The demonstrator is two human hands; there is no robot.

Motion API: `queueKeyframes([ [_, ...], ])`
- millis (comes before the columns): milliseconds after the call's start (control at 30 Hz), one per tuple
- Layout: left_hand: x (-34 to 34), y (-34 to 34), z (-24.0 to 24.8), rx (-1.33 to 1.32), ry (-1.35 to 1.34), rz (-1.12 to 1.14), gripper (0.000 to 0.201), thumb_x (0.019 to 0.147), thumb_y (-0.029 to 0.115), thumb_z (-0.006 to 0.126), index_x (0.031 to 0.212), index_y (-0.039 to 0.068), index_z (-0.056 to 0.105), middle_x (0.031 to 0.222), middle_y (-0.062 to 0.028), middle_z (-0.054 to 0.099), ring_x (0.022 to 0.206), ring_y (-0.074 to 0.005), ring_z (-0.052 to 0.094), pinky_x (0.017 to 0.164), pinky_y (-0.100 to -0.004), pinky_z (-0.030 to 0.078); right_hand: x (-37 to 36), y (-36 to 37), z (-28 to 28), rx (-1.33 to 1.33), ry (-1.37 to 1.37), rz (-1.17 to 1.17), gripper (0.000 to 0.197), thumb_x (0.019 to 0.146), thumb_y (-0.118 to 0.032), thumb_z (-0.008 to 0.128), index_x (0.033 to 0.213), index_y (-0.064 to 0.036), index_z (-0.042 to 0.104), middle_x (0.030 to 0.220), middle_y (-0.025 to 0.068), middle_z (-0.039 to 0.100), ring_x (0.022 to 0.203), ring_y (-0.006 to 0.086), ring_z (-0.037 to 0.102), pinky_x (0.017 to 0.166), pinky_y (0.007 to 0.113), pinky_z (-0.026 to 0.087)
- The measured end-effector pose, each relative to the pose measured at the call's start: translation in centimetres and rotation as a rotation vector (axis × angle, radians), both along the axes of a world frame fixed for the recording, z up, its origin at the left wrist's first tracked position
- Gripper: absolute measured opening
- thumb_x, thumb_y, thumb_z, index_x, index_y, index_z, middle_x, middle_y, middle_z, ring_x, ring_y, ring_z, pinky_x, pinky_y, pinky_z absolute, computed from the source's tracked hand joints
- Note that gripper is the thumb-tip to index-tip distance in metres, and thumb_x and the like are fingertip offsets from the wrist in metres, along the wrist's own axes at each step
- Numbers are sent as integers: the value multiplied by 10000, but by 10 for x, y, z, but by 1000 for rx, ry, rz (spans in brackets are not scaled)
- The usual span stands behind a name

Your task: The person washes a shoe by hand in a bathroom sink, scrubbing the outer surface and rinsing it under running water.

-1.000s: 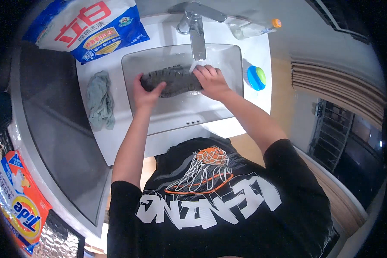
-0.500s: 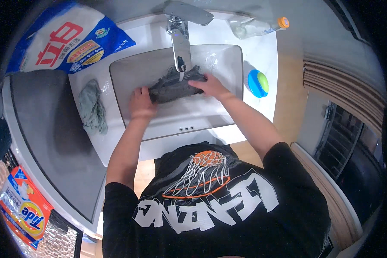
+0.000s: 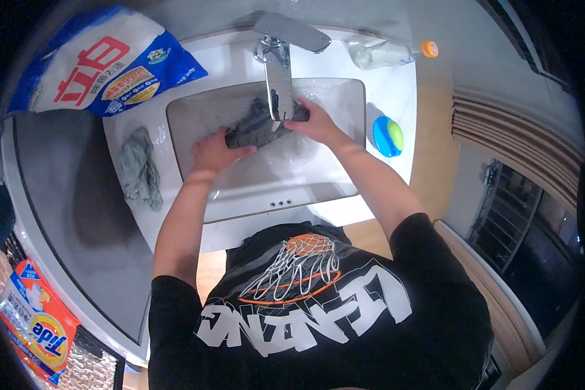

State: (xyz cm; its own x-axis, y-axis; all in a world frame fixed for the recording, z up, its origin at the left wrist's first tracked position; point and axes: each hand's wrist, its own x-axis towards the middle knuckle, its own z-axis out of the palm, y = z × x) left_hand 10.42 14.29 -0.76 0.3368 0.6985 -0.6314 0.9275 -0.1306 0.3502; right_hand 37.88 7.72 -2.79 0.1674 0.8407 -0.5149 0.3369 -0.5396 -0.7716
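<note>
Beneath the chrome faucet (image 3: pixel 279 78), a dark grey, flat piece with fuzzy edges (image 3: pixel 256 133) is held over the sink (image 3: pixel 273 192); it looks like a mop pad or thick cloth, but its exact kind is unclear. My left hand (image 3: pixel 216 153) grips its left end, thumb pointing right along the near edge. The right hand (image 3: pixel 318 123) pinches the other end, close beside the spout. The spout hides part of the piece between my hands. A short pale streak below the spout looks like running water, and the basin is wet.
A wrung grey-green cloth (image 3: pixel 139 169) lies left of the sink. Behind it leans a big blue-and-white detergent bag (image 3: pixel 104 65). A clear bottle with an orange cap (image 3: pixel 390 53) lies at the back right, above a blue-and-green round container (image 3: pixel 388 136). An orange detergent pack (image 3: pixel 39 325) is lower left.
My left hand has turned, its thumb now across the near edge of the piece. The right hand has shifted closer to the spout, and the piece is held at a different angle.
</note>
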Motion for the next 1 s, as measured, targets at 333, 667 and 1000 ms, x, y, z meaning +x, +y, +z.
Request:
queueKeyframes([
  [333, 14, -25, 8, -245, -87, -34, 1059, 581, 668, 785, 1328, -14, 473, 1234, -235, 614, 1157, -366, 593, 981, -402, 474, 23, -39, -32, 229, -10, 145, 1059, 601, -294, 915, 1431, 50, 355, 1300, 243, 511, 1213, 343, 525, 1051, 400, 411],
  [667, 42, -60, 29, -215, 173, -115, 1187, 536, 527, 856, 1446, 12, 294, 1356, -195, 492, 1223, -375, 512, 1014, -421, 452, 27, -9, 7, -194, -13, 453, 877, 541, -243, 902, 1288, 0, 511, 1281, 201, 576, 1168, 352, 559, 1038, 375, 417],
  [1000, 19, -63, 9, 441, -81, -127, 1157, 505, 434, 866, 1448, 56, 312, 1365, -134, 474, 1238, -347, 452, 1047, -493, 378, 2, -54, 57, 233, -316, 129, 833, 510, -234, 885, 1265, -123, 552, 1350, 137, 487, 1287, 376, 343, 1106, 432, 320],
])
